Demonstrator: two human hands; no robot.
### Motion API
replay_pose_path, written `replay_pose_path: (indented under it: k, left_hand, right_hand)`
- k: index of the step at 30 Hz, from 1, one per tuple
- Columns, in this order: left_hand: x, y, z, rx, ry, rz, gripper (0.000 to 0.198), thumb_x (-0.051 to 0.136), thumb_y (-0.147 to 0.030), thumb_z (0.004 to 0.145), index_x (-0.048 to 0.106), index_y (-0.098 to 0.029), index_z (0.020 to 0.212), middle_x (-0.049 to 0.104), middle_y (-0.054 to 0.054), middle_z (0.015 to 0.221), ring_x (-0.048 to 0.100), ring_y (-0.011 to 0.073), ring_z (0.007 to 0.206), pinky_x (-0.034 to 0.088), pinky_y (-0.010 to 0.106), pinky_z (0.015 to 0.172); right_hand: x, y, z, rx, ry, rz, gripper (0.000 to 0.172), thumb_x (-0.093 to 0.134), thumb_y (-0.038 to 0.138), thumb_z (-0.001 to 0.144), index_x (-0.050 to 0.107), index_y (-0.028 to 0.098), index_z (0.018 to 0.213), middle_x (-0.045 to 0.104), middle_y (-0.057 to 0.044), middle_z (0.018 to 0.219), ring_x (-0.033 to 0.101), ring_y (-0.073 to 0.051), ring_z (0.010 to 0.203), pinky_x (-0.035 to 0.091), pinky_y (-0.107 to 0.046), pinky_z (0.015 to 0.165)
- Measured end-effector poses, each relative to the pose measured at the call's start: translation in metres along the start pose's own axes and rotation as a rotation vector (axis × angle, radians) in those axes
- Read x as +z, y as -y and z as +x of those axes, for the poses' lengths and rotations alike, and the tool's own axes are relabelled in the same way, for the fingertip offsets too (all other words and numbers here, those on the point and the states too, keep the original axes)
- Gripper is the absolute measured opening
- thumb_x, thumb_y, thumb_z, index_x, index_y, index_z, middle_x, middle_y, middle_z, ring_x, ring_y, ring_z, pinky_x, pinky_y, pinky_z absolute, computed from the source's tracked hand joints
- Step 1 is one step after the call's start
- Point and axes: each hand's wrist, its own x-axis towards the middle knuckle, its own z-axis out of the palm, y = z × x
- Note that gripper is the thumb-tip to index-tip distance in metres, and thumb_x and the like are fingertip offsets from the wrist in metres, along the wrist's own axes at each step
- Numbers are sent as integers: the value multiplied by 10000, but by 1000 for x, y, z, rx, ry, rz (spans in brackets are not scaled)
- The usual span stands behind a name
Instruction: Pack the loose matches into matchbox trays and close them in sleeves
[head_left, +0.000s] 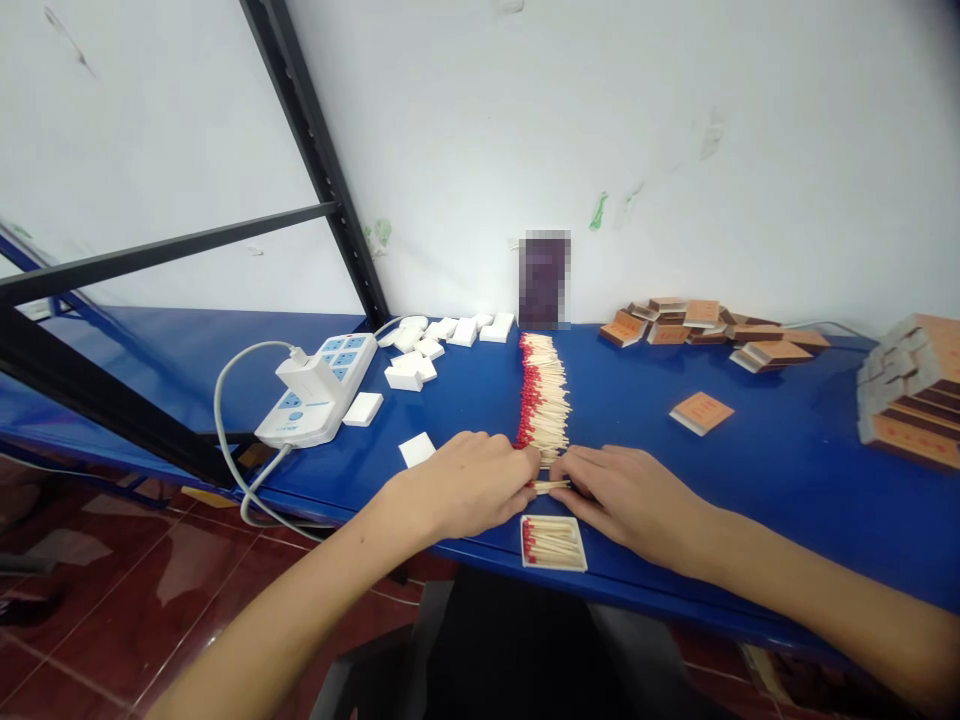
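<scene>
A small bundle of matches [551, 486] lies between my two hands, just above the blue tabletop. My left hand [476, 480] has its fingers closed on the red-headed end. From the other side, my right hand [619, 495] pinches the plain ends between thumb and fingers. Directly behind my fingertips a long row of matches [546, 395] runs back toward the wall, red heads on the left. In front of my hands, near the table edge, sits a white matchbox tray [553, 568] with several matches inside, heads also leftward.
Several white matchbox trays [409, 370] are scattered at the back left, beside a power strip [319, 390] with a plug and cable. Orange matchbox sleeves [675, 325] are heaped at the back right. One sleeve [701, 412] lies alone; a stack of matchboxes [915, 390] stands far right.
</scene>
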Motion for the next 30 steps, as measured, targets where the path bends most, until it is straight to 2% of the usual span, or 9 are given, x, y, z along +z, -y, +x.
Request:
replay_pose_path:
  k: [4, 15, 20, 26, 30]
  left_hand:
    - [-5, 0, 2, -5, 41, 6, 201, 495, -285, 1010, 619, -141, 1076, 718, 87, 837, 714, 278, 739, 510, 350, 616]
    - [-15, -5, 12, -9, 115, 17, 140, 590, -254, 936, 682, -149, 930, 739, 95, 848, 724, 284, 764, 489, 336, 605]
    - [-24, -6, 18, 29, 145, 41, 117, 605, -215, 887, 700, -155, 855, 732, 82, 804, 719, 266, 765, 467, 324, 599]
    - [-25, 3, 22, 40, 139, 54, 99, 627, -208, 830, 684, -174, 757, 702, 56, 723, 697, 255, 726, 425, 321, 579]
    - [-19, 11, 19, 30, 118, 16, 104, 613, -225, 826, 658, -188, 739, 679, 40, 713, 658, 234, 688, 384, 313, 570]
  right_hand:
    - [0, 1, 1, -4, -11, -12, 137, 501, 260, 1021, 565, 209, 911, 685, -10, 841, 619, -191, 668, 392, -314, 617]
    - [0, 3, 4, 13, -11, 7, 134, 554, 227, 984, 561, 198, 853, 660, -6, 776, 611, -178, 625, 372, -293, 559]
    - [-2, 4, 3, -6, 5, -23, 139, 532, 242, 1004, 555, 189, 878, 693, -32, 854, 639, -189, 680, 396, -303, 584]
    - [-1, -1, 3, -39, -53, -121, 135, 518, 233, 1008, 578, 192, 894, 687, -17, 810, 616, -190, 630, 381, -314, 585]
    - [-2, -2, 4, -37, -56, -90, 127, 515, 214, 1006, 580, 188, 899, 681, -13, 814, 608, -180, 636, 382, -309, 600]
